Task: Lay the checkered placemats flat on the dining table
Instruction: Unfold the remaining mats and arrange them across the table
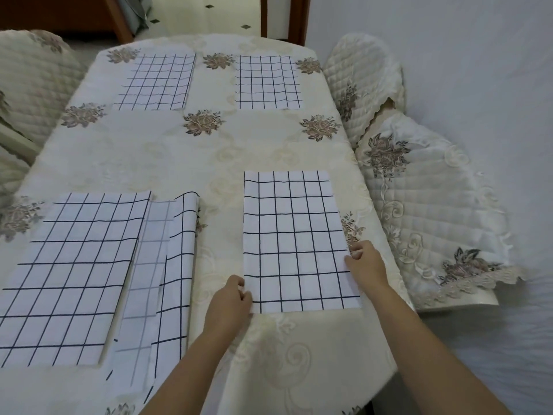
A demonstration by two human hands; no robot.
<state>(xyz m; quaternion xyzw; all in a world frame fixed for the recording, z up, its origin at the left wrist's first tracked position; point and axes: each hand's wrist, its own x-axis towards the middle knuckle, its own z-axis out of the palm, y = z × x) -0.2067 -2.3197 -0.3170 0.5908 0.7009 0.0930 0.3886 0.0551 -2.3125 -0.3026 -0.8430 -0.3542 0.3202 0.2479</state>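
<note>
A long dining table [167,157] fills most of the view, covered in a cream embroidered tablecloth with brown flower motifs. Cream quilted chair covers stand along its edges: one chair cover [419,211] on the right with lace trim, another chair cover [33,85] on the left.

Five white placemats with a dark blue grid lie on the cloth. The biggest in view, the near-left placemat [68,277], lies flat at the table's front left. Just beside it, partly tucked under its right edge, a folded placemat [167,283] lies unevenly, its paler reverse side showing in a strip and its far right edge curled up. The near-right placemat [294,241] lies flat in front of the person. At the far end, the far-left placemat [155,82] and the far-right placemat [267,82] lie flat, well apart from each other.

The left hand [232,304] grips the near-right placemat's near left corner, fingers curled closed around the edge. The right hand [366,265] pinches the same mat's right edge, fingertips bent onto the fabric. Both forearms reach in from the bottom.
</note>
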